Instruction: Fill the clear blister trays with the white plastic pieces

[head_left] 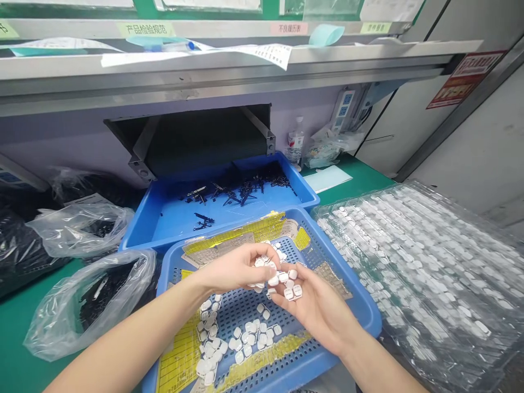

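Note:
Over a blue perforated basket lined in places with yellow tape, both hands are close together. My left hand curls its fingers round a cluster of small white plastic pieces. Palm up, my right hand cups more white pieces on its fingers, which touch or nearly touch the left hand's pieces. Loose white pieces lie on the basket floor below, with another pile along its left side. A few more show behind the hands.
Behind the basket, a blue tray holds black parts below a dark chute. Open plastic bags of black parts stand left. Stacked clear trays of white pieces lie right. A bottle stands at the back; a metal shelf crosses above.

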`<move>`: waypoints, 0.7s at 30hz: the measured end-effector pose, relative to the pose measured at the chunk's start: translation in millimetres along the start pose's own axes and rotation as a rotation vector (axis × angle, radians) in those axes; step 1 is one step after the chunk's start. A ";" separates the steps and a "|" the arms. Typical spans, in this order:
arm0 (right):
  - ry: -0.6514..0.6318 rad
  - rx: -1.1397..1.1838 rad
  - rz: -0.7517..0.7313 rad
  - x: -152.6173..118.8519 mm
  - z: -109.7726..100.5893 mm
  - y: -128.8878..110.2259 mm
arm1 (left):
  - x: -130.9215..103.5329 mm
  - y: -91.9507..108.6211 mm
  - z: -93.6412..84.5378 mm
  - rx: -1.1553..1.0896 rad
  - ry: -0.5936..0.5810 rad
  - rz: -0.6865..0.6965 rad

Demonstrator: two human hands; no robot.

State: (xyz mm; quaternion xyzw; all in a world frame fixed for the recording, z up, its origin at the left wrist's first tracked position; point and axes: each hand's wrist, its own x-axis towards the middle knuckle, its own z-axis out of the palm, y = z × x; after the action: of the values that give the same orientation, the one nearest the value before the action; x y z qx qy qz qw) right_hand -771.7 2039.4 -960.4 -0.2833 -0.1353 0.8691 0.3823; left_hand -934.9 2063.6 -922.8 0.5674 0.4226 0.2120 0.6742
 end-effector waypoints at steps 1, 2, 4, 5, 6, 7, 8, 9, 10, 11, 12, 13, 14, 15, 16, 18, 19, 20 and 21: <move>-0.016 -0.013 -0.001 -0.3 0.0 0.5 | -0.4 0.1 0.6 0.055 0.017 0.016; -0.037 -0.030 0.002 -0.6 0.1 0.9 | -0.9 0.5 1.2 0.117 0.041 0.029; -0.071 -0.068 0.006 -1.3 0.8 1.3 | -2.0 1.8 2.4 0.244 0.094 0.050; -0.077 -0.090 0.004 -1.7 1.2 1.3 | -2.6 2.5 3.1 0.299 0.115 0.058; -0.076 -0.113 -0.005 -2.2 1.5 1.2 | -3.0 3.2 3.8 0.341 0.130 0.065; -0.072 -0.138 -0.020 -2.6 1.7 1.1 | -3.4 3.7 4.6 0.367 0.139 0.073; -0.069 -0.164 -0.040 -3.0 1.6 1.1 | -3.6 4.0 5.4 0.381 0.146 0.080; -0.070 -0.190 -0.063 -3.4 1.4 1.2 | -3.8 4.2 6.3 0.387 0.153 0.087; -0.072 -0.216 -0.088 -3.7 1.0 1.4 | -3.9 4.1 7.2 0.392 0.164 0.094; -0.074 -0.241 -0.111 -4.0 0.5 1.6 | -3.9 4.0 8.1 0.399 0.178 0.099; -0.071 -0.265 -0.128 -4.1 0.1 1.8 | -3.9 3.8 9.1 0.408 0.192 0.104; -0.063 -0.285 -0.139 -4.3 -0.1 2.0 | -3.9 3.6 9.9 0.417 0.200 0.106; -0.051 -0.300 -0.145 -4.3 -0.2 2.2 | -3.8 3.6 10.7 0.423 0.202 0.106; -0.036 -0.312 -0.147 -4.4 0.0 2.2 | -3.8 3.5 11.2 0.427 0.201 0.105; -0.021 -0.322 -0.146 -4.6 0.3 2.1 | -3.7 3.6 11.4 0.431 0.201 0.104; 0.002 -0.343 -0.138 -4.9 1.2 1.6 | -3.4 3.7 11.0 0.441 0.206 0.104; 0.009 -0.354 -0.134 -5.2 1.6 1.3 | -3.2 3.7 10.4 0.444 0.209 0.105; 0.015 -0.363 -0.128 -5.4 1.9 1.0 | -3.0 3.7 9.6 0.444 0.213 0.107; 0.020 -0.370 -0.124 -5.6 2.0 0.8 | -2.8 3.6 8.6 0.439 0.210 0.109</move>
State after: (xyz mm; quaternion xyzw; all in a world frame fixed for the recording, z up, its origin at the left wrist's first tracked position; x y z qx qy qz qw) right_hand -770.3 2034.7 -957.1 -0.3484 -0.3060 0.8014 0.3778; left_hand -928.8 2057.4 -918.5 0.6973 0.4949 0.2090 0.4745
